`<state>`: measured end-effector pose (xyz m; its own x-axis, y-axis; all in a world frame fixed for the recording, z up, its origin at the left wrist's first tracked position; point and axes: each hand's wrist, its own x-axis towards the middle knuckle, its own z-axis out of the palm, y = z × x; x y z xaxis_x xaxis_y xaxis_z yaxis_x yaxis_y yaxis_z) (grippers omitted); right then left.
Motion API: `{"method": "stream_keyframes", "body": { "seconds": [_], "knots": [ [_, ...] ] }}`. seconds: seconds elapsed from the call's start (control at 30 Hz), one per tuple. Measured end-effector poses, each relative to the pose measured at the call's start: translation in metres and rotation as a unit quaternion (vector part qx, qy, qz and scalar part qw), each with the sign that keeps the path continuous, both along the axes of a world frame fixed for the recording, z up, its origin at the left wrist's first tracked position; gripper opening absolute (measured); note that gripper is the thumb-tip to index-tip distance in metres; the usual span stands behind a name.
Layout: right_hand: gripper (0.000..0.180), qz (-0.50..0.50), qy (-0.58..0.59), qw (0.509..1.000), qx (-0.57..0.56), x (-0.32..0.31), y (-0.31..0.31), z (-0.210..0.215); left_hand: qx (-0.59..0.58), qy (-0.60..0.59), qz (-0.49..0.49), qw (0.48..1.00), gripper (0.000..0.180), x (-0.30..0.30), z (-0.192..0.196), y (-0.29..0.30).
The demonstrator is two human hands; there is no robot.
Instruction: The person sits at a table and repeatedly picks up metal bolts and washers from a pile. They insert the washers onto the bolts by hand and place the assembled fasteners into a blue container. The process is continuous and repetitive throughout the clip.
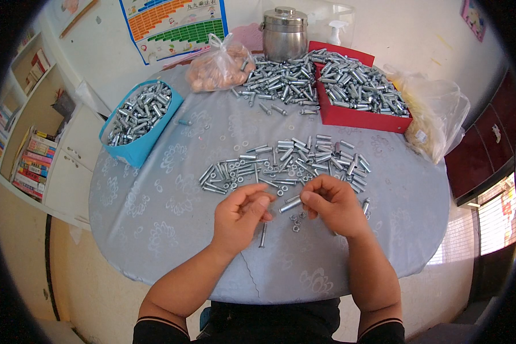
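Note:
My right hand (333, 202) is closed, its thumb and fingers pinching a shiny metal sleeve (290, 205) that points toward my left hand. My left hand (241, 217) is curled with thumb and fingers close together; whether anything small is between them is hidden. Just below its fingers is a long thin bolt (262, 235). A few nuts (296, 222) sit under my right fingertips. Beyond both hands spreads a loose pile of metal sleeves, bolts, nuts and washers (292, 157) on the grey tablecloth (178, 229).
At the left stands a blue box (149, 152) full of metal anchors. A red box (361, 121) of them is at the far right, beside a heap of anchors (278, 77). Around these are plastic bags (218, 69) (436, 114) and a steel pot (285, 37).

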<state>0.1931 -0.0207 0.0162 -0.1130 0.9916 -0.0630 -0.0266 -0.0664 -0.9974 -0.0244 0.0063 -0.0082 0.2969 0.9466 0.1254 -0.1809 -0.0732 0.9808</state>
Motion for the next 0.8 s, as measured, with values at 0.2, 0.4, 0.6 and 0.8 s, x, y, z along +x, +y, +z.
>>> {"method": "stream_keyframes", "body": {
  "seconds": [0.2, 0.4, 0.6, 0.8],
  "knots": [
    [0.021, 0.135, -0.188, 0.971, -0.062, 0.015, -0.004, 0.017, -0.007, -0.002, 0.054, 0.999, 0.024, -0.004, 0.001, 0.004],
    [0.035, -0.193, 0.275, 0.928, 0.16, 0.003, 0.021, 0.023, -0.005, -0.006, 0.055, 0.998, 0.023, -0.001, -0.001, 0.004],
    [0.032, -0.246, 0.231, 0.918, 0.208, 0.015, 0.018, 0.009, -0.01, -0.009, 0.041, 0.999, 0.022, -0.001, -0.003, 0.002],
    [0.022, -0.315, 0.195, 0.909, 0.19, 0.025, 0.014, 0.008, 0.022, 0.036, 0.058, 0.997, 0.018, 0.0, -0.005, 0.002]
  ]
}}
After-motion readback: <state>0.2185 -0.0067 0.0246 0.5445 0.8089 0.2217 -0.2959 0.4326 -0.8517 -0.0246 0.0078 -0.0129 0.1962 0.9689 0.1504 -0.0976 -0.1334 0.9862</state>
